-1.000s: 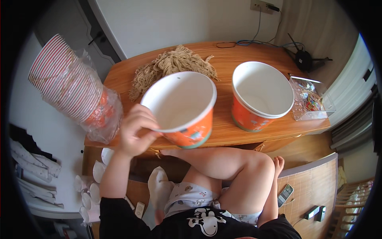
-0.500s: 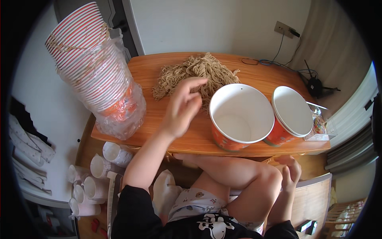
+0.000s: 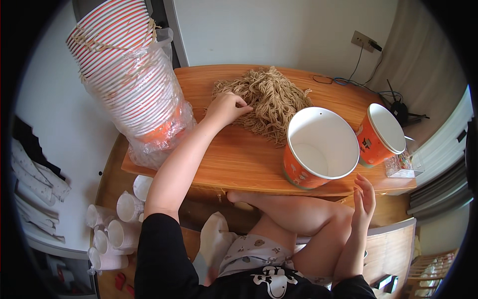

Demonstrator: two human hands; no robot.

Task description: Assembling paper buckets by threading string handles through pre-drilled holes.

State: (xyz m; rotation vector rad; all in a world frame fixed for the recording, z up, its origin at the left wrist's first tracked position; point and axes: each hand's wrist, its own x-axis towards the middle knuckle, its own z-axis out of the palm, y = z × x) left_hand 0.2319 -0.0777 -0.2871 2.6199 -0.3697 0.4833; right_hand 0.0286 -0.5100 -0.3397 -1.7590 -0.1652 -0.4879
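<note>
My left hand (image 3: 226, 108) reaches over the table to the left side of a heap of tan paper-like string (image 3: 271, 99). Its thumb and forefinger are pinched together on the string there. My right hand (image 3: 366, 199) is raised just off the table's front edge, palm turned inward, fingers loosely apart and holding nothing. Nearest to it is an orange paper bucket (image 3: 318, 149) with a white inside, standing upright with its mouth up. To the right of that, a second orange bucket (image 3: 381, 134) has a white rim stacked in its mouth.
A tall stack of nested buckets (image 3: 134, 84) in clear plastic leans at the table's left. A clear box (image 3: 404, 167) with small coloured things stands at the right edge, near a black router (image 3: 398, 107) and cables. Several wrapped white cups (image 3: 122, 234) are on the floor at left.
My left hand has come down onto the string, and its spread fingers have closed into a pinch. My right hand has risen slightly toward the nearer bucket. The view has shifted a little.
</note>
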